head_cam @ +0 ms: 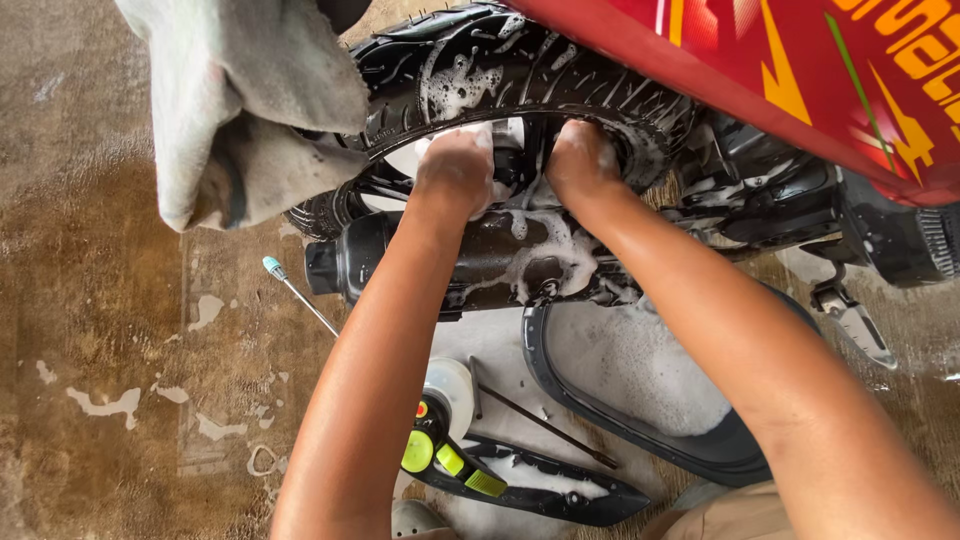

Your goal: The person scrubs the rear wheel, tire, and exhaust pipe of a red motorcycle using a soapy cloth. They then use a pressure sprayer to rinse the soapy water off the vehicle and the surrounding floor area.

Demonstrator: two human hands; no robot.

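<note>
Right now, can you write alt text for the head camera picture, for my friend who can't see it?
Two bare hands, the left hand and right hand, press into the soapy rear wheel of a red motorbike, above its foam-covered black exhaust. A grey cloth hangs nearby over a wet brown floor.

One head-worn camera looks steeply down, close over both forearms, toward the soapy wheel (520,75) and wet floor (110,330).

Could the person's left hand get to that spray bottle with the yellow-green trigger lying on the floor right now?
Probably yes. The left hand is up at the soapy rear wheel, but the spray bottle lies on the wet floor just beside that forearm, with nothing over it. The hand would first have to leave the wheel.
</note>
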